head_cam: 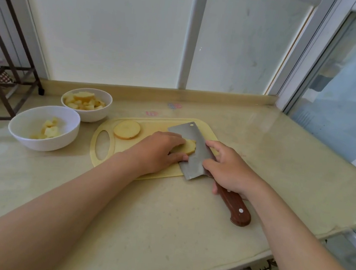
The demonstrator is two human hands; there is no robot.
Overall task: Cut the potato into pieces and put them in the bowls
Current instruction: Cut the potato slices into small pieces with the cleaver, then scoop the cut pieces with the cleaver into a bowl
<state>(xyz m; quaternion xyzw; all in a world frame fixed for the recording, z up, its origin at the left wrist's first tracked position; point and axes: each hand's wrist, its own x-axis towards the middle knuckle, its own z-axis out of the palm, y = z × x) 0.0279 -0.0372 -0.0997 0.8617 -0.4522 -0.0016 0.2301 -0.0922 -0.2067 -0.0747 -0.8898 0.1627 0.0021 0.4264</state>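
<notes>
Right now the left hand [159,148] holds a potato slice [188,147] down on the yellow cutting board [151,123], fingers curled over it. The right hand [228,170] grips the cleaver [191,161], its blade set on that slice. A second slice [127,129] lies further left on the board. On the tabletop [139,220], the near bowl [26,136] and the far bowl [100,115] hold cut pieces.

Cleaver [192,165]: dull brushed grey metal blade; glossy reddish-brown wooden handle [234,205] with a metal rivet. Cutting board [151,122]: matt pale-yellow plastic. Near bowl [41,140] and far bowl [92,116]: smooth glossy white ceramic; countertop [161,222]: polished, faintly speckled beige stone look.
</notes>
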